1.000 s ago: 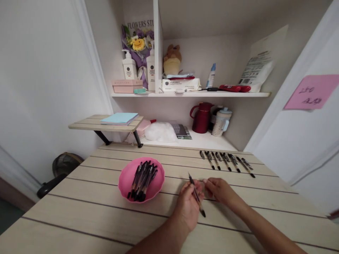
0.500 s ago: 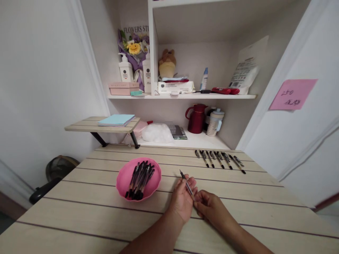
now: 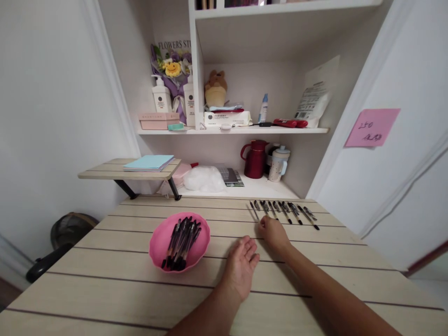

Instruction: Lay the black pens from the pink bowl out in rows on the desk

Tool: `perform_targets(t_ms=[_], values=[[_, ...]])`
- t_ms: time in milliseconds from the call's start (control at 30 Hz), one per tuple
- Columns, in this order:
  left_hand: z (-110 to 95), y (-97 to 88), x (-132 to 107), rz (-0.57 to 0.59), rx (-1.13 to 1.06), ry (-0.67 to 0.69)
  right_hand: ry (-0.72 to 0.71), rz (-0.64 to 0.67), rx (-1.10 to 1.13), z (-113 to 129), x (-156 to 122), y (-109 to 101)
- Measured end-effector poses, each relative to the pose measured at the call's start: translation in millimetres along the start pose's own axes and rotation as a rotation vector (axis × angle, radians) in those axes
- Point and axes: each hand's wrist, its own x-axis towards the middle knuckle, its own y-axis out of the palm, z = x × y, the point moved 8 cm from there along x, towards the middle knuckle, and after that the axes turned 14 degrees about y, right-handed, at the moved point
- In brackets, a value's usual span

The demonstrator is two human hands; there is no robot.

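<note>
Pen [image 3: 254, 211] — near end in right hand [image 3: 275, 234]

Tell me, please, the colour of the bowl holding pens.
The bowl is pink, clearest in the head view.

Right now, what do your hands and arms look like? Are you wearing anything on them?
The left hand and right hand wear no gloves. The left forearm and right forearm show no sleeve, watch or bracelet. Fingernails are too small to make out.
</note>
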Motion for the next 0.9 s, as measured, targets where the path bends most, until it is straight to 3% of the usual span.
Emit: perform_targets(t_ms=[400,900], values=[[-3,3.3,-4,-0.014,-0.002,0.031,0.073,0.010,-0.161,7,32,17],[-5,5.7,-5,-0.004,-0.002,0.040,0.067,0.000,-0.184,15,27,14]])
